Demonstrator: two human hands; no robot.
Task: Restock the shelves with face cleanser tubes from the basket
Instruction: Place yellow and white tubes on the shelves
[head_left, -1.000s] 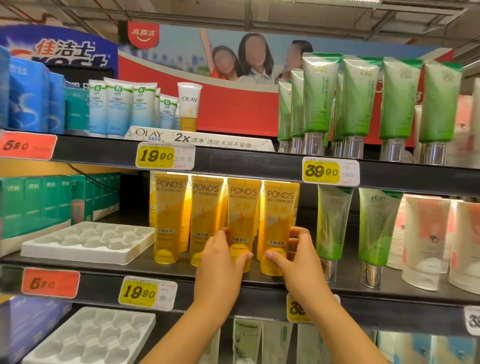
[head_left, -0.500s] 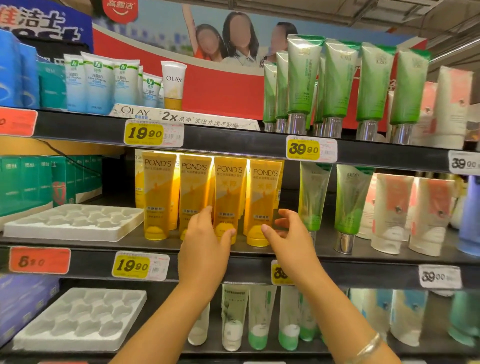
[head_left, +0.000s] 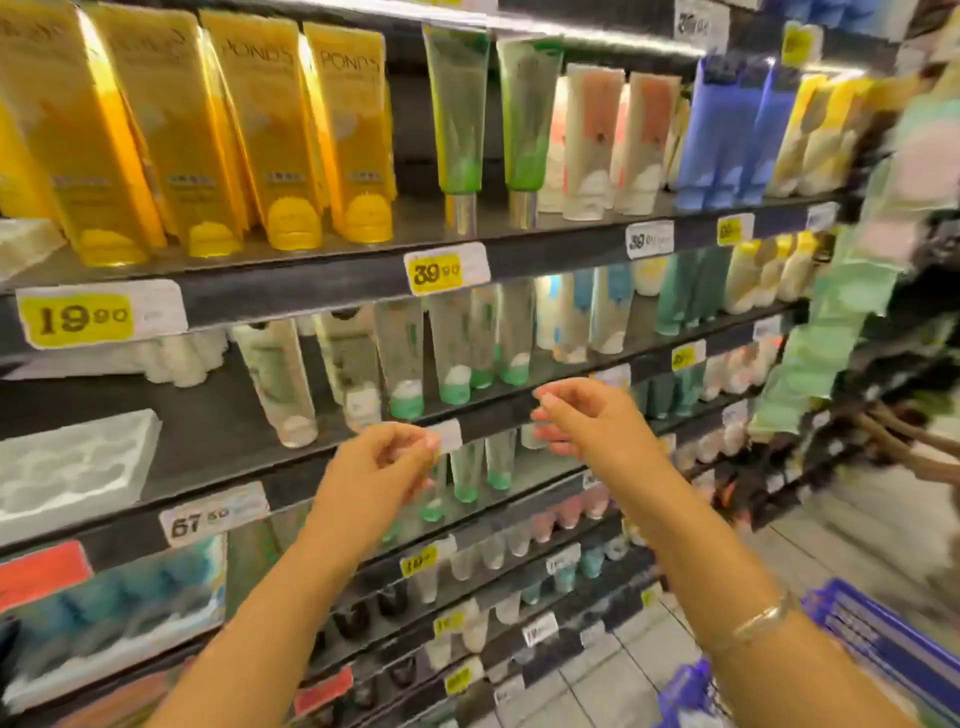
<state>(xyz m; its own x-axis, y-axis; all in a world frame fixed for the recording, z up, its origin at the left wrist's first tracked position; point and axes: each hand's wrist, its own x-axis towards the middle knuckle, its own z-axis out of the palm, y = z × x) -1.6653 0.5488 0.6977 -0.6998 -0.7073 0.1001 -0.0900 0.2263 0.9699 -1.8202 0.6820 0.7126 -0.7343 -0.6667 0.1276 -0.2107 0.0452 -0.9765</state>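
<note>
Now both empty, loosely curled: left hand (head_left: 387, 460) and right hand (head_left: 584, 418) before the lower shelf's front edge (head_left: 291, 467), yellow cleanser tubes (head_left: 291, 130) upright on the shelf above, blue basket (head_left: 878, 644) bottom right; a blind reach could topple nearby tubes.

Four yellow Pond's tubes (head_left: 197, 130) stand in the front row, with two green tubes (head_left: 460, 109) beside them, two peach-and-white tubes (head_left: 592, 135) further along, two white foam trays (head_left: 67, 467) and two hands (head_left: 384, 462).
</note>
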